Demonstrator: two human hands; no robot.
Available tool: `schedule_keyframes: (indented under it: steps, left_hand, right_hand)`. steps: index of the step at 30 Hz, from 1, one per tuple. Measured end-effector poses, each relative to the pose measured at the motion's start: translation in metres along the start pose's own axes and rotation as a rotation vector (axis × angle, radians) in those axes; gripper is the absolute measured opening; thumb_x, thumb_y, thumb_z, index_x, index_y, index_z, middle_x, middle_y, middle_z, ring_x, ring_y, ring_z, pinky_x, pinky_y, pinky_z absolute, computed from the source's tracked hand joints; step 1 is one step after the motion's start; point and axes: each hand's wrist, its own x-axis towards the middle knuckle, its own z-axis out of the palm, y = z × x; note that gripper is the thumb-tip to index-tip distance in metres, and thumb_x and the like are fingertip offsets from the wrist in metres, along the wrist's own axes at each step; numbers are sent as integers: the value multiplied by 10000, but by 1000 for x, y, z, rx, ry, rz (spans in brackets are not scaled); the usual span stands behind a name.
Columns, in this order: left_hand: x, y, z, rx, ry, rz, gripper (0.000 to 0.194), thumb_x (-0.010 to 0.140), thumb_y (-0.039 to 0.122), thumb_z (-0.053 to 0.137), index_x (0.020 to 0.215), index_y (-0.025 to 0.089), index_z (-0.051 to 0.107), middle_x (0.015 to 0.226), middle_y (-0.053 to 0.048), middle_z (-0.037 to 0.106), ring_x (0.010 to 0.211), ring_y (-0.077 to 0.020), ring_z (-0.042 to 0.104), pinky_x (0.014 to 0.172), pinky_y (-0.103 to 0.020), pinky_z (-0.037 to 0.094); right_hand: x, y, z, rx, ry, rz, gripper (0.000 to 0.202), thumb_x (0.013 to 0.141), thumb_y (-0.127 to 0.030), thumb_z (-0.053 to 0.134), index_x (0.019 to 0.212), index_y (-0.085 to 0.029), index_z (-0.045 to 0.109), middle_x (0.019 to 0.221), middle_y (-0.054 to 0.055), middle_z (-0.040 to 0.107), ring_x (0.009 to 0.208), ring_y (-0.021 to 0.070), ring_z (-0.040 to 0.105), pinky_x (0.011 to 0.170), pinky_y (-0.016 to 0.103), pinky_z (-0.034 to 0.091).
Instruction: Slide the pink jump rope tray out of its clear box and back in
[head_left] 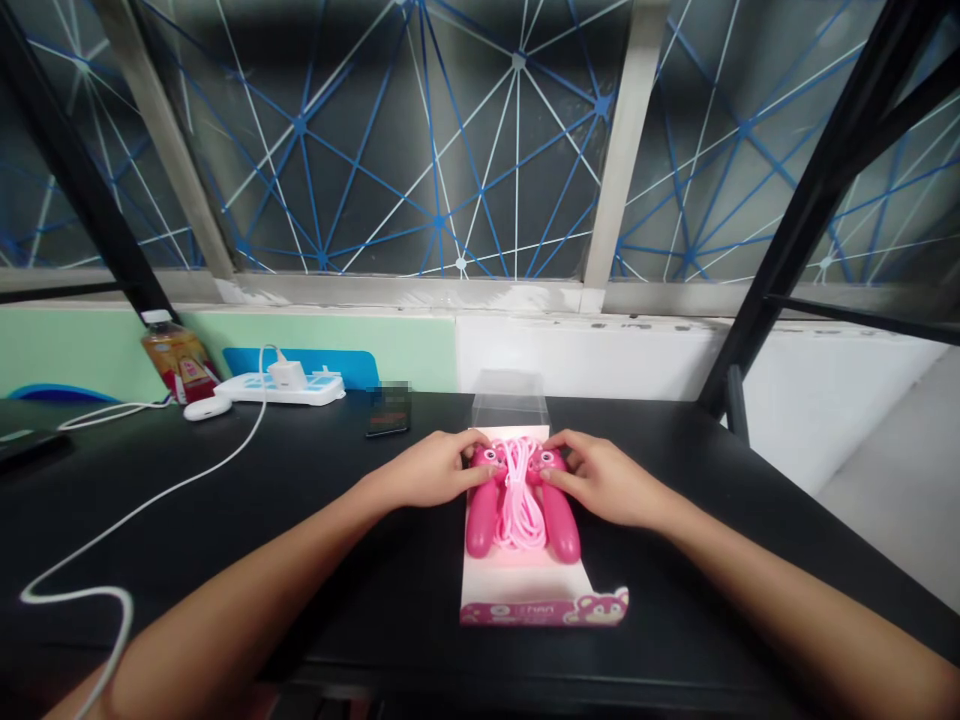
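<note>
Skipping rope (pixel 517 500): two glossy pink plastic handles, coiled pale cord between; long axis running away from the person, on pink card tray (pixel 536 590) at desk (pixel 300 500) centre. Left hand (pixel 431 468) pinches left handle top; right hand (pixel 600 480) the right; equally near. Clear plastic cover (pixel 510 400) just behind

Desk clutter along the far wall of the black surface (pixel 315 500)

A white power strip (pixel 279 389) holds a plugged charger (pixel 288 374) whose white cable (pixel 142 505) loops toward the near left edge; just left of it lie a white earbud case (pixel 207 407) and a tilted drink bottle (pixel 178 361), a dark phone (pixel 388 410) sits to the right, and blue-lined windows (pixel 420 150) rise behind
</note>
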Motion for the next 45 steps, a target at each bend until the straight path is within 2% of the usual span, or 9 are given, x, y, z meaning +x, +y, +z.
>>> schedule_keyframes:
  steps: [7, 13, 22, 25, 28, 30, 35, 39, 45]
  left_hand:
    - [0, -3, -9, -14, -47, 25, 376, 896, 528, 518, 1075, 203, 575, 702, 13, 609, 612, -149, 528, 562, -246, 343]
    - [-1, -5, -13, -137, -110, -52, 347, 927, 482, 459, 1085, 190, 557, 756, 3, 651, 649, -145, 569, 586, -236, 382]
    - [-2, -1, -7, 9, 21, 4, 361, 843, 527, 589, 1006, 205, 599, 733, 6, 646, 623, -146, 571, 566, -238, 369]
    - [-1, -2, -5, 56, 59, -13, 387, 829, 555, 596, 1005, 210, 595, 786, -11, 665, 664, -166, 592, 573, -249, 362]
    - [-1, -3, -4, 117, 73, 3, 384, 834, 562, 586, 984, 209, 588, 813, -23, 662, 684, -180, 588, 573, -262, 348]
    - [-1, -4, -3, 125, 63, 15, 366, 852, 542, 567, 984, 200, 583, 786, -22, 650, 669, -179, 578, 572, -266, 346]
    - [-1, -6, -1, 58, 39, -8, 352, 865, 508, 562, 1008, 186, 556, 716, -3, 631, 625, -172, 571, 551, -263, 343]
    - [0, -7, -1, 37, 29, 4, 339, 855, 502, 585, 997, 196, 554, 673, 18, 618, 603, -164, 561, 544, -256, 336]
    - [-1, -5, -3, 116, 44, -13, 350, 853, 538, 568, 951, 202, 564, 738, -11, 645, 629, -175, 572, 547, -263, 338]
  right_hand:
    - [1, 2, 4, 7, 16, -108, 260, 913, -419, 567, 1052, -207, 624, 932, 56, 642, 794, 185, 606, 724, 335, 500]
    - [-1, 0, 6, -20, 21, -122, 250, 970, -384, 467, 1103, -201, 573, 1005, 77, 622, 850, 197, 617, 755, 355, 505]
    - [-3, -5, 6, -143, 29, -167, 211, 952, -365, 508, 1080, -212, 573, 991, 65, 614, 841, 188, 613, 752, 338, 508]
    - [-5, -10, 6, -343, 43, -155, 282, 960, -402, 481, 1134, -194, 561, 1075, 104, 604, 889, 225, 621, 715, 356, 525]
    - [-11, -26, 7, -628, 78, -143, 376, 967, -428, 430, 1205, -164, 554, 1115, 162, 591, 948, 299, 610, 559, 333, 512]
    - [-17, -39, 11, -696, 52, -204, 403, 972, -420, 407, 1273, -183, 533, 1102, 162, 604, 924, 296, 615, 506, 300, 488]
    - [-25, -53, 31, -695, -76, -505, 479, 922, -444, 521, 1340, -211, 509, 1212, 166, 604, 1043, 327, 578, 639, 358, 539]
    - [-21, -43, 36, -679, -109, -534, 424, 956, -363, 500, 1368, -259, 487, 1234, 127, 608, 1039, 293, 592, 732, 391, 546]
    - [-17, -36, 30, -583, -137, -519, 500, 931, -309, 536, 1420, -273, 440, 1252, 123, 588, 1065, 299, 588, 760, 416, 543]
